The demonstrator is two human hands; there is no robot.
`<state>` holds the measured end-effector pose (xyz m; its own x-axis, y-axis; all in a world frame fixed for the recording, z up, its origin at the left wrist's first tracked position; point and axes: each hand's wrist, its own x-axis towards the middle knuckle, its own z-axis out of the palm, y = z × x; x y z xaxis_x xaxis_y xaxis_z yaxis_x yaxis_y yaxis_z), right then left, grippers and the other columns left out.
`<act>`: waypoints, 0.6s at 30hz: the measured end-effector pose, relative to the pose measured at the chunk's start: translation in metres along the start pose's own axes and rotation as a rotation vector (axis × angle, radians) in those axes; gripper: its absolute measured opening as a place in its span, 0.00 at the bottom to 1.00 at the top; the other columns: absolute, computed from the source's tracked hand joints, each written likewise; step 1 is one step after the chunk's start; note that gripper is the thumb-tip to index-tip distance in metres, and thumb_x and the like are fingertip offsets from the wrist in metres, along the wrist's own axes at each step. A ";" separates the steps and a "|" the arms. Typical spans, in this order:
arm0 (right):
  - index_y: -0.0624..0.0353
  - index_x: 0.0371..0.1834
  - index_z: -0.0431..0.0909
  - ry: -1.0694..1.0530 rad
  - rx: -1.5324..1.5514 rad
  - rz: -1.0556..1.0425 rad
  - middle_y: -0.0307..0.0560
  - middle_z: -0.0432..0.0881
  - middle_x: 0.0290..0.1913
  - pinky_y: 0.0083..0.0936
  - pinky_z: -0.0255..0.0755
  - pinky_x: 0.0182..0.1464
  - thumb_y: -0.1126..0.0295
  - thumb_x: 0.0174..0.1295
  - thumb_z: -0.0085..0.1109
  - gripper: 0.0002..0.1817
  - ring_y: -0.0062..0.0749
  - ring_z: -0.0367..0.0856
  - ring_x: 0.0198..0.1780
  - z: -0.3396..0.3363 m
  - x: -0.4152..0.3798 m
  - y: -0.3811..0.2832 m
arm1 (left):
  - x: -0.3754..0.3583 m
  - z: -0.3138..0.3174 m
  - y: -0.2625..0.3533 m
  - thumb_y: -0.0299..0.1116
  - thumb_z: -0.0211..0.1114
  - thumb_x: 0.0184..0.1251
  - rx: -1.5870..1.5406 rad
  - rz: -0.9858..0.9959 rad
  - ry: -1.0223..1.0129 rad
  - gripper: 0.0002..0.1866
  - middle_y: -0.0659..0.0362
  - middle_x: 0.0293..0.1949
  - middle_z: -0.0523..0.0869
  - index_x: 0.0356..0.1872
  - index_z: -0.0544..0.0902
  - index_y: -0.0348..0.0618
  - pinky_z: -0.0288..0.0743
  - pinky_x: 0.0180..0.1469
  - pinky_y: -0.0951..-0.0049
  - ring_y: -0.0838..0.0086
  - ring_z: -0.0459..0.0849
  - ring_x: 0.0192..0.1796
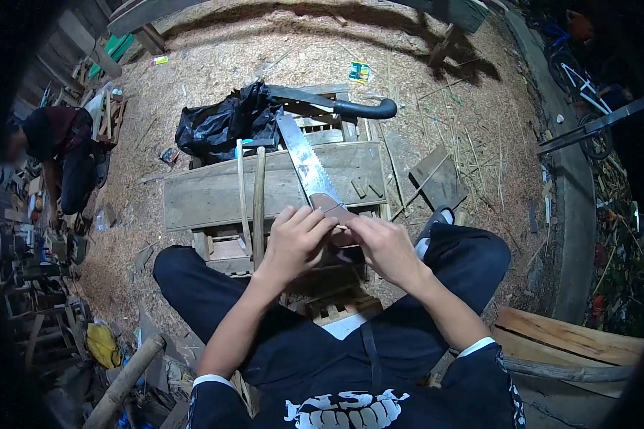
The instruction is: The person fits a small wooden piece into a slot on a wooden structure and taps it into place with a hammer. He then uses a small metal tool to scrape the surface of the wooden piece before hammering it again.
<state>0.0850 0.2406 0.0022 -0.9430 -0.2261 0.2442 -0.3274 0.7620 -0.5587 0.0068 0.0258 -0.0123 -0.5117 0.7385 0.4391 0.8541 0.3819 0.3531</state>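
A handsaw [308, 166] lies slantwise across a wooden bench, its shiny toothed blade pointing away and its brown handle toward me. My left hand [295, 239] is closed at the near end of the handle, thumb and fingers pressed together. From the other side, my right hand [385, 245] closes on the same handle, its fingertips near those of the left. A thin pale edge shows between the two hands; what it is I cannot make out. The fingers hide much of the handle.
On the bench plank [200, 196] lie two sticks [258, 193] and small wood pieces [366, 189]. Beyond are a black plastic bag [218, 129] and a blade with a curved black handle [365, 109]. Another person [64, 154] crouches at left. Boards [572, 339] lie at lower right.
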 end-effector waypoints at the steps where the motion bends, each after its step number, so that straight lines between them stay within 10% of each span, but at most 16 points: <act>1: 0.60 0.51 0.81 0.002 -0.003 0.001 0.54 0.84 0.40 0.45 0.80 0.40 0.77 0.70 0.61 0.09 0.54 0.87 0.40 0.001 0.001 0.001 | -0.002 0.002 0.003 0.27 0.72 0.54 0.000 -0.049 0.014 0.19 0.57 0.41 0.85 0.50 0.87 0.43 0.70 0.47 0.61 0.61 0.83 0.44; 18: 0.51 0.44 0.85 0.311 -0.302 -0.060 0.40 0.82 0.32 0.35 0.72 0.29 0.66 0.56 0.73 0.13 0.39 0.81 0.25 0.046 0.023 -0.006 | -0.007 -0.005 0.026 0.30 0.72 0.63 0.077 -0.349 0.224 0.10 0.57 0.34 0.83 0.45 0.88 0.41 0.70 0.44 0.59 0.60 0.81 0.39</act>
<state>0.0626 0.2035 -0.0254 -0.8448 -0.1171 0.5221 -0.3053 0.9068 -0.2908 0.0324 0.0273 -0.0018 -0.7716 0.4216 0.4763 0.6264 0.6343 0.4532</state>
